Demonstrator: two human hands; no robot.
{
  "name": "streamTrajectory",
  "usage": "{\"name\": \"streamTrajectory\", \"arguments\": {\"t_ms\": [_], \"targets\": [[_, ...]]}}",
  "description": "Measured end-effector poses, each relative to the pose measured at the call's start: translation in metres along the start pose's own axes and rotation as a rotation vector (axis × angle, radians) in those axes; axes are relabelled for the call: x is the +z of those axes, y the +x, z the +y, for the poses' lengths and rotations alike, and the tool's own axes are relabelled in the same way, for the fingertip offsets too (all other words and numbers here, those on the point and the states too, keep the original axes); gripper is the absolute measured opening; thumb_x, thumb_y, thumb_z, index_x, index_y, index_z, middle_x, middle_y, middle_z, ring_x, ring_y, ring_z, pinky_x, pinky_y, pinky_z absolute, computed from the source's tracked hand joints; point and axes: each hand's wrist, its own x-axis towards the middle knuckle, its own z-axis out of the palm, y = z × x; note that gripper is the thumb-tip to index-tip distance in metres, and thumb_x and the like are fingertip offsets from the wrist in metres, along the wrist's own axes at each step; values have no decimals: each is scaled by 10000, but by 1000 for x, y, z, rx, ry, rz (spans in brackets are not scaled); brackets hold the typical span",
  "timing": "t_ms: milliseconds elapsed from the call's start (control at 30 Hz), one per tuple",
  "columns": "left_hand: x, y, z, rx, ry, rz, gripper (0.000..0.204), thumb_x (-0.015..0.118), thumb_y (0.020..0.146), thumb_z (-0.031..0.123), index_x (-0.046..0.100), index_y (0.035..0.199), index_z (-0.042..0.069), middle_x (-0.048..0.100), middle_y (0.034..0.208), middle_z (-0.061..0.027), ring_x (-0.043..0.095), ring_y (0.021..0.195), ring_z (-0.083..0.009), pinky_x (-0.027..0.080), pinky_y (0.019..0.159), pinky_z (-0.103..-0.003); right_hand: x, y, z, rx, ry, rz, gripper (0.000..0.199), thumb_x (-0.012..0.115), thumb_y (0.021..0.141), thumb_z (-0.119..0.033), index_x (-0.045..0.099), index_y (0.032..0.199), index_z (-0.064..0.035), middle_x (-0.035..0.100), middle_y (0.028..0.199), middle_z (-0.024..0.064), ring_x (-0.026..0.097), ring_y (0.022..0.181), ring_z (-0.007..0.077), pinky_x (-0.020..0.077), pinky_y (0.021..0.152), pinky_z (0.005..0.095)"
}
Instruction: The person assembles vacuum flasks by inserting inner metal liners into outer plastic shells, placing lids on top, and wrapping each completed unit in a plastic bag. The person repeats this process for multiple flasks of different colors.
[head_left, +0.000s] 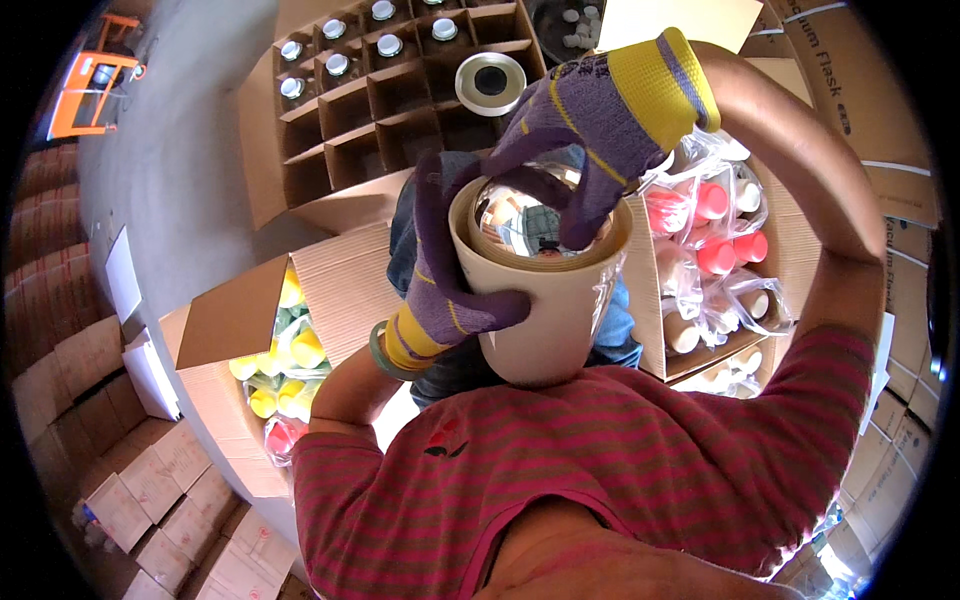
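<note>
A cream flask body (545, 325) stands upright against my lap, its wide mouth facing up. Inside the mouth sits a shiny, mirror-like rounded liner (510, 215) ringed by a cream band. My left hand (450, 290), in a purple and yellow glove, wraps around the flask's left side, thumb across the front. From above, my right hand (585, 135), gloved alike, reaches over the mouth with its fingers closed about the liner. Just beyond it, a round cream cap (490, 84) with a dark centre lies on the divided carton. The far side of the flask is hidden.
Ahead, a carton with cardboard dividers (350, 160) holds several white-capped bottles. Another open carton (235, 415) at left holds yellow-topped items in plastic. At right, a carton (650, 300) holds red and cream-topped ones. Stacked boxes line both sides; an orange cart (95, 90) stands far left.
</note>
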Motion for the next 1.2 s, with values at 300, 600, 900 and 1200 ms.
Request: {"name": "streamTrajectory", "arguments": {"t_ms": [300, 600, 900, 1200], "targets": [[19, 3, 10, 51, -163, -68, 1362, 894, 584, 186, -109, 1503, 129, 269, 1471, -194, 381, 1321, -319, 365, 1049, -432, 25, -11, -10, 43, 52, -97, 747, 807, 684, -306, 514, 1350, -141, 590, 1263, 122, 583, 1126, 279, 469, 943, 361], [38, -4, 26, 15, -236, -104, 1393, 913, 568, 206, -117, 1502, 117, 232, 1503, -189, 316, 1373, -308, 329, 1082, -434, 34, -40, -50, 100, -71, -33, 755, 807, 670, -285, 502, 1350, -163, 596, 1262, 99, 605, 1092, 264, 491, 892, 350], [42, -23, 27, 105, -18, -126, 1399, 920, 566, 225, -110, 1504, 102, 228, 1509, -198, 299, 1381, -314, 280, 1111, -429, 58, -45, -64, 225, -92, 66, 823, 837, 648, -315, 476, 1373, -164, 684, 1035, 98, 680, 874, 262, 530, 745, 335], [55, -34, 27, 152, 144, -147, 1284, 935, 511, 295, 123, 1475, 54, 335, 1465, -180, 356, 1347, -305, 294, 1110, -419, 87, -61, -40, 67, -104, 21, 781, 820, 688, -314, 461, 1359, -143, 656, 1035, 102, 653, 945, 286, 524, 775, 380]]}}
